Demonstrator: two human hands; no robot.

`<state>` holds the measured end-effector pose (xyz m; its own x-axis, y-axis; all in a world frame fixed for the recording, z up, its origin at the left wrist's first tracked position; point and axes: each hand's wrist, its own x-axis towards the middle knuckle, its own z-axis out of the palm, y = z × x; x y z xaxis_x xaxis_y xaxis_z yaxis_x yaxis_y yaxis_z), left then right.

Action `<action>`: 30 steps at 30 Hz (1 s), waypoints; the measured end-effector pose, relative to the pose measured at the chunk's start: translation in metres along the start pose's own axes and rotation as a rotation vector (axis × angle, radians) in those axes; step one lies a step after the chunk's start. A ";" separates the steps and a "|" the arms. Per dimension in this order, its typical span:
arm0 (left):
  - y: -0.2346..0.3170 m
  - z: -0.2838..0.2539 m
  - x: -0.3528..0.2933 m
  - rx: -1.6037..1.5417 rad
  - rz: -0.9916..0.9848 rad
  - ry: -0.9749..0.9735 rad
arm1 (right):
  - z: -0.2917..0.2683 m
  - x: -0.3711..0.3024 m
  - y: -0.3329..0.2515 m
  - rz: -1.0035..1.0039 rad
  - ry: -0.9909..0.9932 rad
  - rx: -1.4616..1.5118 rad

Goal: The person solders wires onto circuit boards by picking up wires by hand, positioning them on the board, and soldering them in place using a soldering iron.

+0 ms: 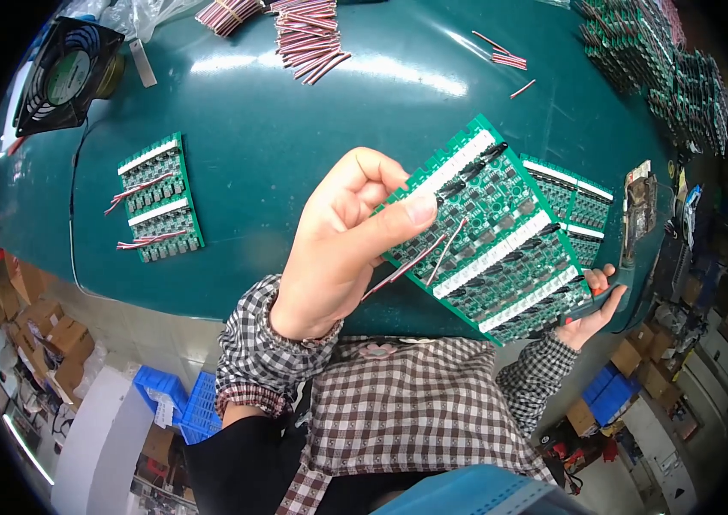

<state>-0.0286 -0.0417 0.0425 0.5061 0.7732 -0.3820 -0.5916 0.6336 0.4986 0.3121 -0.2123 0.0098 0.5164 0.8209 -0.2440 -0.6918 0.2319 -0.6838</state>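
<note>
My left hand (342, 236) is closed on a green circuit board (497, 249), its thumb on the top face near the upper left edge. The board is tilted above the table's near edge. White connector strips and dark components run across it in rows, and thin red, white and black wires (407, 266) hang by my left fingers. At the board's lower right corner, my right hand (591, 313) is closed around a dark, slim handle, mostly hidden, whose kind I cannot make out. Partly covered behind the held board lies another green board (587, 210).
A green table (252, 146) spreads ahead. On its left lie a board panel with wires (162, 197) and a black fan (68, 77). Wire bundles (308, 39) and loose wires (510, 60) sit at the back, stacked boards (655, 69) far right. A soiled metal holder (638, 215) stands right.
</note>
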 end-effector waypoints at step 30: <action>-0.025 0.009 0.077 1.629 0.533 0.117 | 0.005 -0.007 0.008 0.036 0.003 0.106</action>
<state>0.0306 0.0018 0.0075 0.3917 0.9180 0.0622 0.5697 -0.2951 0.7671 0.3006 -0.2134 0.0091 0.4912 0.8283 -0.2696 -0.7595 0.2558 -0.5980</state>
